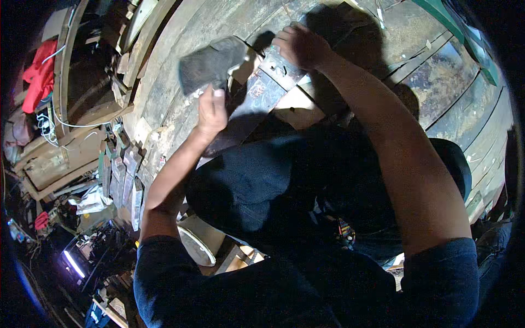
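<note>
My left hand [212,109] is raised, its fingers wrapped below the head of a dark, blocky mallet [210,64]. The mallet is slightly blurred, and its handle is mostly hidden. Farther right, my right hand [299,46] is curled closed at the far end of a pale, worn board [262,90]. What its fingers hold, if anything, is hidden. The board slants from between my legs toward that hand, with a shorter piece of wood [299,104] beside it. Small dark marks or gaps show near the right hand.
Broad scuffed planks [443,82] lie beneath and around the work. At left are wooden frames [63,161], a red cloth [39,76], a white cord [82,126] and stacked wood offcuts [123,175]. A lit tube lamp [74,264] glows at lower left. A round-rimmed container [197,246] stands by my left elbow.
</note>
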